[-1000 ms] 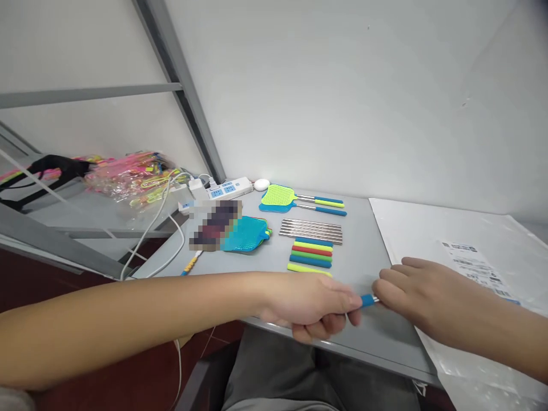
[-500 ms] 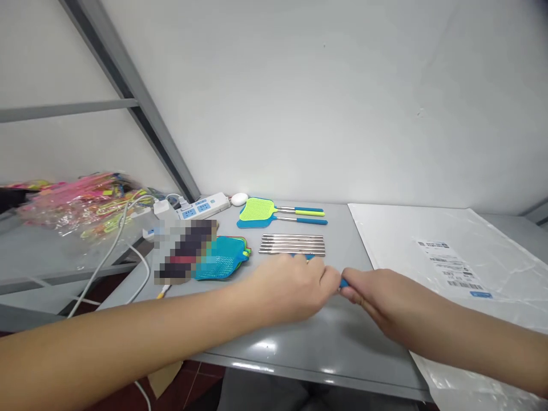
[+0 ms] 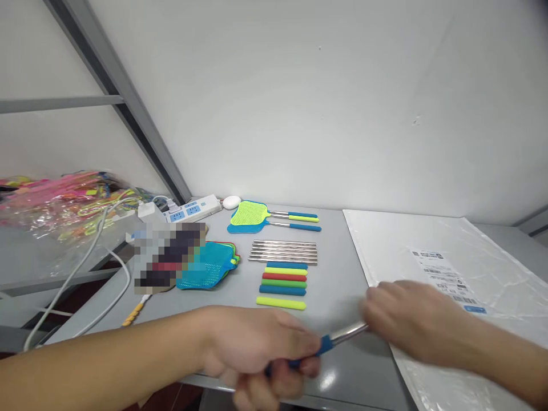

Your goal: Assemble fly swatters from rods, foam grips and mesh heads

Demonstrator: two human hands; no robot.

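Observation:
My left hand (image 3: pixel 265 354) is closed around a blue handle grip (image 3: pixel 326 345). From the grip's right end a shiny metal rod (image 3: pixel 349 332) runs up to my right hand (image 3: pixel 406 319), whose fingers are wrapped round it; that hand is slightly blurred. Beyond my left hand lies a column of loose handle grips in yellow, red, green and blue, among them a red grip (image 3: pixel 284 277) and a near yellow one (image 3: pixel 281 303). Just behind them, several silver rods (image 3: pixel 283 252) rest side by side. Left of these is a stack of flyswatter heads (image 3: pixel 208 267), a blue one on top.
Assembled flyswatters (image 3: pixel 249 214), yellow and blue, lie by the wall. A power strip (image 3: pixel 192 209) with white cables and a pixelated item (image 3: pixel 173 257) occupy the left side. A white plastic mailer (image 3: pixel 394 251) covers the right of the table. Bagged colourful goods (image 3: pixel 72 200) sit far left.
My hands have moved apart and nearer to me, the left one lower. The metal rod now shows between them, and the row of coloured grips has come into sight.

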